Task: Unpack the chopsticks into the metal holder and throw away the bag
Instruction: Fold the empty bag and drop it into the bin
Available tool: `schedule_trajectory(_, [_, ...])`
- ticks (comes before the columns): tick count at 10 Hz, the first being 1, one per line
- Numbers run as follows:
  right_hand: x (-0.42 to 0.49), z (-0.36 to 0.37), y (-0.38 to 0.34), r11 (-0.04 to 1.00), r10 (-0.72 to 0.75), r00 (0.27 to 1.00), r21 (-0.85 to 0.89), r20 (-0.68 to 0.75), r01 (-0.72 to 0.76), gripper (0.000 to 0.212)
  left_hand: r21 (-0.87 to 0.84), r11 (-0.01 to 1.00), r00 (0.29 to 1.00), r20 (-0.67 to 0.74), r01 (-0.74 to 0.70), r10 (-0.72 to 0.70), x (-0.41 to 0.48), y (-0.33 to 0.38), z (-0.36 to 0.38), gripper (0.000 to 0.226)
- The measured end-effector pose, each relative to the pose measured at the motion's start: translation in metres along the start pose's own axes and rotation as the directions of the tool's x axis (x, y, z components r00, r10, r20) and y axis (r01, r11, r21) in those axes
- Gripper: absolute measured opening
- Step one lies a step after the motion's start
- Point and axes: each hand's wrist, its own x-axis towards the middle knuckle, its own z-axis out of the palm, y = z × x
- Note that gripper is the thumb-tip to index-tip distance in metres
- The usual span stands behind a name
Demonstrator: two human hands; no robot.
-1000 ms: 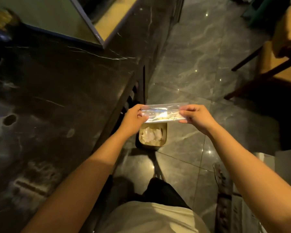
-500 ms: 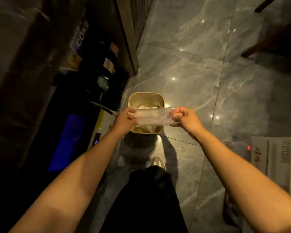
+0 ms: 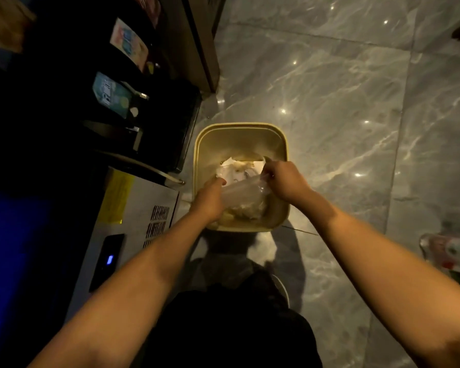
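A clear plastic bag (image 3: 241, 189), empty and crumpled, is stretched between my two hands right over the mouth of a tan square waste bin (image 3: 239, 132) on the floor. My left hand (image 3: 210, 199) pinches the bag's left end. Gripping the right end is my right hand (image 3: 283, 179). White paper scraps (image 3: 235, 168) lie inside the bin beneath the bag. No chopsticks and no metal holder are in view.
A dark counter with shelves of packaged goods (image 3: 128, 43) runs along the left. A metal appliance (image 3: 141, 216) with vents and a blue light stands beside the bin. Grey marble floor (image 3: 343, 115) spreads to the right. A printed package (image 3: 446, 253) lies at the right edge.
The view has tilted down and drawn closer to the bin. Both hands have lowered the bag from above the bin to its opening, and the bag has crumpled between them.
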Motion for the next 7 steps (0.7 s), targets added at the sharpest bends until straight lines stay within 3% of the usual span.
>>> schedule_trajectory(1, [0.024, 0.031, 0.001, 0.999, -0.004, 0.996, -0.04, 0.091, 0.008, 0.025, 0.178, 0.977, 0.988, -0.077, -0.121, 0.136, -0.001, -0.02, 0.005, 0.043])
schedule_trajectory(2, [0.04, 0.057, -0.001, 0.99, -0.009, 0.976, -0.134, 0.218, 0.039, 0.028, 0.369, 0.877, 0.899, -0.189, -0.308, 0.395, -0.009, -0.041, 0.008, 0.037])
schedule_trajectory(3, [0.05, 0.084, -0.005, 0.977, 0.031, 0.951, -0.21, 0.308, 0.036, 0.027, 0.505, 0.768, 0.833, -0.158, -0.394, 0.531, -0.012, -0.056, 0.012, 0.029])
schedule_trajectory(5, [0.046, 0.122, -0.011, 0.959, 0.007, 0.897, -0.256, 0.441, 0.118, 0.024, 0.613, 0.634, 0.767, -0.069, -0.471, 0.638, -0.009, -0.072, 0.02, 0.017])
schedule_trajectory(7, [0.047, 0.137, -0.003, 0.938, 0.085, 0.814, -0.322, 0.575, 0.13, 0.034, 0.608, 0.622, 0.712, -0.13, -0.493, 0.691, -0.004, -0.083, 0.029, 0.019])
